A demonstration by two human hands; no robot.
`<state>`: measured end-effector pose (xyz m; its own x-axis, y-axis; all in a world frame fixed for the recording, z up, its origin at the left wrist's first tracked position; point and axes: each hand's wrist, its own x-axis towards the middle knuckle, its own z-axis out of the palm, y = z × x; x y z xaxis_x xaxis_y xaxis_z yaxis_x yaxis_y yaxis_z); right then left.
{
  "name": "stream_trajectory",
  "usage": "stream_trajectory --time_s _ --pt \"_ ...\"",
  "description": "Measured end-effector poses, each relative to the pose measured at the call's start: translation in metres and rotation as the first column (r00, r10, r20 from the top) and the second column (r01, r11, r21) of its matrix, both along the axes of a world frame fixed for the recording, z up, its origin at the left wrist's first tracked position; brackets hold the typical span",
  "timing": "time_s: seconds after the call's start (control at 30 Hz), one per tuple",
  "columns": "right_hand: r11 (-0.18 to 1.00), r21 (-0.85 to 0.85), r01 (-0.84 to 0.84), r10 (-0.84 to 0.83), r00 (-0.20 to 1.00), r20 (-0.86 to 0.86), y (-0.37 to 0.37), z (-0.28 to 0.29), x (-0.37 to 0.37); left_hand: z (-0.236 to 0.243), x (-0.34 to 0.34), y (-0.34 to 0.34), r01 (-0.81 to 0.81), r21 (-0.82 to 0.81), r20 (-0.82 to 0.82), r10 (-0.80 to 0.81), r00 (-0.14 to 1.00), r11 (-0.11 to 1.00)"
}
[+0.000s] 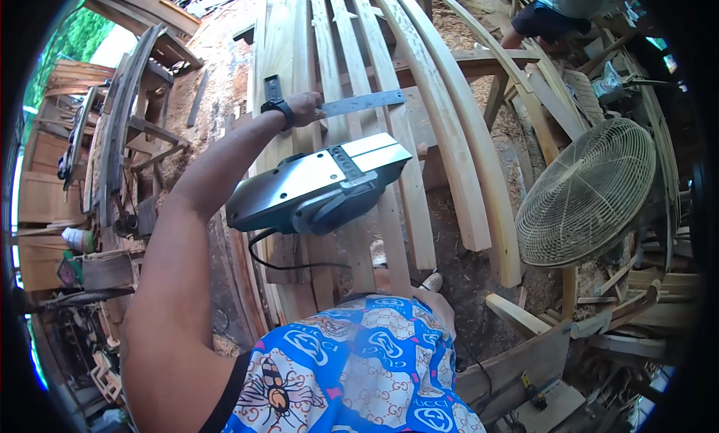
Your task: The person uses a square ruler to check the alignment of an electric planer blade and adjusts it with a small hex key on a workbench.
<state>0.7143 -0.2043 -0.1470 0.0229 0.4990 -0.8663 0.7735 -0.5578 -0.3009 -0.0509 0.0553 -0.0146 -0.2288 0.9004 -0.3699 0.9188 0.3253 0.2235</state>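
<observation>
My left hand [305, 108], with a dark watch on the wrist, grips the near end of a steel ruler [365, 101] lying across several long pale wooden boards [408, 51]. A small dark metal piece [271, 86] sits just beyond the wrist. Nearer me, an electric planer [314, 186] lies sole-up across the boards, with its black cord [299, 265] trailing down toward my body. My right hand does not show.
A round wire-grille fan [586, 192] stands at the right. Another person [558, 10] is at the upper right. Timber benches [135, 119] line the left, and offcuts [517, 313] and shavings lie around the lower right.
</observation>
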Motion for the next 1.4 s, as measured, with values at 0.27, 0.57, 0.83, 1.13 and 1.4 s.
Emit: stream_trajectory --time_s 0.27,0.57,0.83,1.13,1.4 --pt "0.999 -0.008 -0.052 0.052 0.999 -0.003 0.003 -0.008 0.008 0.027 0.003 -0.016 -0.081 0.021 0.159 0.076 0.984 0.997" --pt "0.815 0.315 -0.486 0.474 0.873 0.12 0.127 0.085 -0.067 0.126 0.061 -0.111 -0.226 0.064 0.32 0.195 0.927 0.972" --pt "0.531 0.845 -0.061 0.703 0.588 -0.399 0.234 0.186 -0.277 0.116 0.081 -0.134 -0.082 0.223 0.0 0.084 0.996 0.971" --pt "0.435 0.9 0.006 0.867 0.266 -0.421 0.254 0.166 -0.393 0.107 0.072 -0.136 0.015 0.209 -0.109 0.008 0.994 0.978" --pt "0.477 0.878 -0.043 0.876 0.1 -0.471 0.269 0.143 -0.398 0.111 0.075 -0.132 0.009 0.079 -0.129 0.001 0.992 0.997"
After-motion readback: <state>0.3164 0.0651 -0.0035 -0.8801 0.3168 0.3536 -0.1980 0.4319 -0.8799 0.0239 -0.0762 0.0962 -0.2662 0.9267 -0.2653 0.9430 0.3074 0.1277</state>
